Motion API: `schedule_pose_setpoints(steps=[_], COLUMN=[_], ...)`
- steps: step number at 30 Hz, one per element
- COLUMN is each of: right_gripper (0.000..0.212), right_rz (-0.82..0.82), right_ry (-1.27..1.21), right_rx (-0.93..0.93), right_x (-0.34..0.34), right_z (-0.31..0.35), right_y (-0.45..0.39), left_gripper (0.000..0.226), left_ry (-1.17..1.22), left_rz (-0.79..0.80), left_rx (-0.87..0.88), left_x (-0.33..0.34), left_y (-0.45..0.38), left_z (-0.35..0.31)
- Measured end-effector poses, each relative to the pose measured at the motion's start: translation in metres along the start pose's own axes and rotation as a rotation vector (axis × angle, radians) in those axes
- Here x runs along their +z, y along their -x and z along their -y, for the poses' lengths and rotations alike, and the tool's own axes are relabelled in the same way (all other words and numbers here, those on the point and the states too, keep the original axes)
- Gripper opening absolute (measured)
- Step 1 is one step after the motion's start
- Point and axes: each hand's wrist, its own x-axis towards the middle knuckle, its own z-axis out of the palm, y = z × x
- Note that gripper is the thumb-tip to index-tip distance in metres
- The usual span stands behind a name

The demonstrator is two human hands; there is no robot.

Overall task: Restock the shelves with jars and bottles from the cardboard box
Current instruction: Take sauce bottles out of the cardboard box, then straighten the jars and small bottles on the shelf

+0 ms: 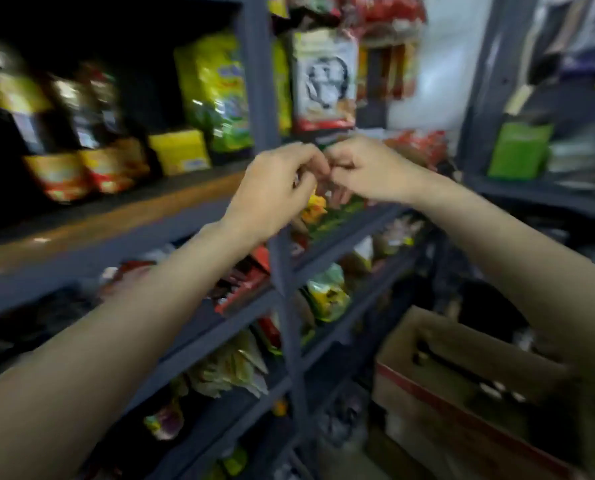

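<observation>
1. Both hands are raised in front of the shelf upright (259, 98), knuckles together. The left hand (275, 188) and the right hand (365, 171) have their fingers curled in toward each other and touching. Whether they pinch something small between them I cannot tell; the frame is blurred there.
2. Judging by this, no jar or bottle is being carried — the step in hand looks like a pause between trips, or fiddling with something tiny.
3. The next move probably calls for turning to the near right and reaching down into the cardboard box (462, 382) for another bottle.
4. That box sits low on the near right, open on top. Dark shapes with pale caps lie inside, likely bottles, though too blurred to be sure.
5. The bottles (77, 109) already shelved stand on the far left, dark, with yellow and red labels, above a bare strip of wooden shelf (116, 216).
6. Beside them stand a yellow box (180, 150) and a green-yellow bag (216, 88) — a white packet (324, 77) stands right of the upright.
</observation>
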Motion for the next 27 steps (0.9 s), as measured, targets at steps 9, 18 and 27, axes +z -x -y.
schedule_pose_setpoints(steps=[9,18,27], right_gripper=[0.017,0.019,0.028], right_rz=[0.161,0.657,0.68], right_ry=[-0.055,0.23,0.212], right_rx=[0.767,0.858,1.056], right_x=[-0.035,0.054,0.15], right_z=[-0.309,-0.537,-0.634], right_y=[0.151,0.275,0.348], left_gripper=[0.028,0.023,0.024], left_ry=[0.183,0.251,0.345], left_rz=[0.678,1.004,1.182], left_rx=[-0.156,-0.508,-0.712], left_x=[0.28,0.534,0.649], left_y=[-0.033,0.02,0.1], left_z=[-0.05,-0.047,-0.039])
